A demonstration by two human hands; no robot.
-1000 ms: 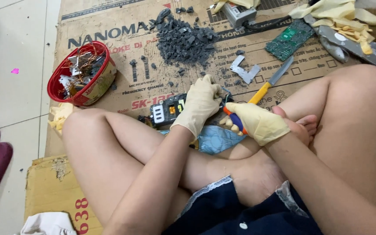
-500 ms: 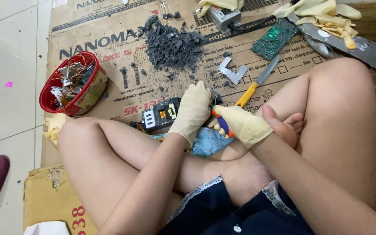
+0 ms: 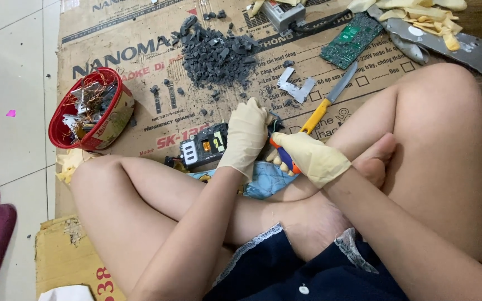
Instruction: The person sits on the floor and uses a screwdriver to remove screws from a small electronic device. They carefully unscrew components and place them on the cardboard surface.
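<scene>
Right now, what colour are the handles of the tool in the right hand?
Orange and blue, on the tool gripped by the gloved right hand; head view shows it best.

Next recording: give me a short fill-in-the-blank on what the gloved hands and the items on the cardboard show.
1. The right hand grips a tool with an orange and ____ handle.
2. The left hand rests on a dark ____ board.
3. The tub of scrap parts has a ____ rim.
4. The knife on the cardboard has a ____ handle.

Missing words: blue; circuit; red; yellow
</scene>
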